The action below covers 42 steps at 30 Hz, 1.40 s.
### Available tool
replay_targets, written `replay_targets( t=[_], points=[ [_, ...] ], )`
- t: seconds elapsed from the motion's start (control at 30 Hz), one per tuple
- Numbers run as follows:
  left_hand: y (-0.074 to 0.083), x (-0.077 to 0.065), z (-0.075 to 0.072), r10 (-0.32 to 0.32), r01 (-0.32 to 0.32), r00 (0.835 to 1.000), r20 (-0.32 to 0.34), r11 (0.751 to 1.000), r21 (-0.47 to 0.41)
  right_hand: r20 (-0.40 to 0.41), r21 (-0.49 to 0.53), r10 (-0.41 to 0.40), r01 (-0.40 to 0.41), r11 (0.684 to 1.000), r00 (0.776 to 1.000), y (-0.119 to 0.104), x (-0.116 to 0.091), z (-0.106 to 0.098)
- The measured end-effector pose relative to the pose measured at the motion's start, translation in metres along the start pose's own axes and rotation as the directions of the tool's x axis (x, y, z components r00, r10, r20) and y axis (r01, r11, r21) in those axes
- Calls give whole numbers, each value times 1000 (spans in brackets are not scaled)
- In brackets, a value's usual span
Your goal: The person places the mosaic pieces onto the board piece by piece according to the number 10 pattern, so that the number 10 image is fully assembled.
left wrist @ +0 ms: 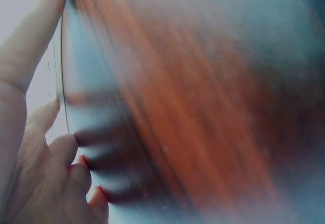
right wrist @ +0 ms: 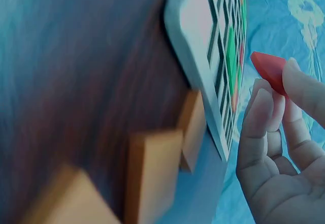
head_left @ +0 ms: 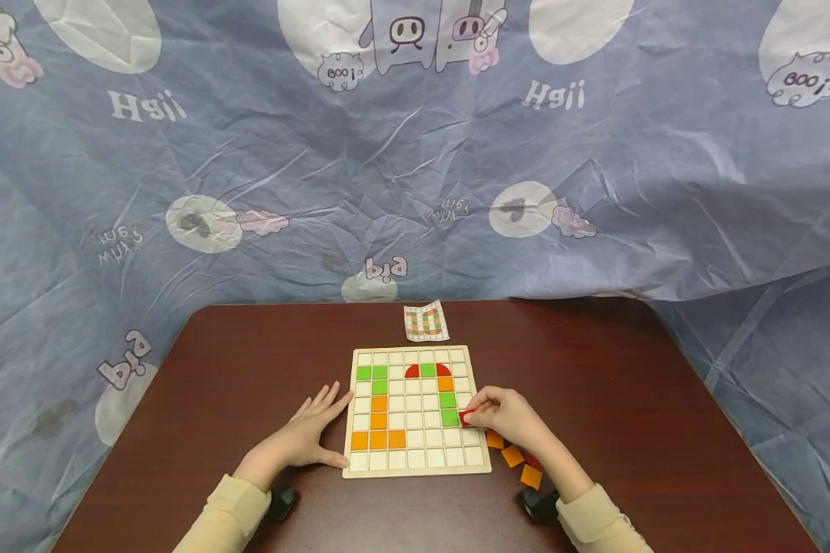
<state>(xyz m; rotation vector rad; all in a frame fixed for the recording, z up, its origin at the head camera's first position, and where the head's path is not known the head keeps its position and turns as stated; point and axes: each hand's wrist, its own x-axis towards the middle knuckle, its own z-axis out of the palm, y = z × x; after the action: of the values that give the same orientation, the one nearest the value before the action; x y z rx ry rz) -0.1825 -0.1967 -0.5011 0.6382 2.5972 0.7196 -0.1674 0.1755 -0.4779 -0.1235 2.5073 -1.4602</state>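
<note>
A pale wooden grid board [head_left: 433, 460] lies flat, with green, orange and red tiles in some of its squares. Between thumb and fingertips, my right hand [head_left: 510, 418] pinches a red tile [right wrist: 269, 69] with a curved edge. In the head view that tile is over the board's right part, beside a green tile [head_left: 450, 418]. My left hand [head_left: 307, 435] is spread at the board's left edge, with thumb and index fingertip right at the rim. Red quarter-round tiles [head_left: 413, 372] flank a green tile [head_left: 427, 370] in an upper row.
Loose orange tiles [head_left: 531, 477] lie right of the board, under the right wrist, with a partly hidden red piece [head_left: 532, 461] among them. Behind the board is a small printed pattern card [head_left: 426, 322]. A patterned blue cloth [head_left: 401, 153] hangs behind the dark table [head_left: 263, 361].
</note>
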Motion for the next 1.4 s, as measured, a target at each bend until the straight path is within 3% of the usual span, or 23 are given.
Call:
replay_targets(
  t=[0.2,0.37,0.63,0.87,1.4],
  points=[
    [0,-2,1,0,0,1000,-1,1000,8,11,11,31,-31,999,999,-3,-2,16],
    [0,-3,0,-4,4,1000,4,1000,3,12,-28,6,-6,1000,1000,-5,-6,25],
    [0,-4,-2,2,-2,1000,5,1000,3,-51,-120,-23,17,993,998,-6,-8,37],
    [-1,-3,-2,-6,6,1000,4,1000,9,-66,-233,-104,86,969,992,-8,-6,40],
    [-1,2,-3,-9,9,1000,9,999,34,-114,-336,-102,59,940,988,-15,-5,44]
  ],
)
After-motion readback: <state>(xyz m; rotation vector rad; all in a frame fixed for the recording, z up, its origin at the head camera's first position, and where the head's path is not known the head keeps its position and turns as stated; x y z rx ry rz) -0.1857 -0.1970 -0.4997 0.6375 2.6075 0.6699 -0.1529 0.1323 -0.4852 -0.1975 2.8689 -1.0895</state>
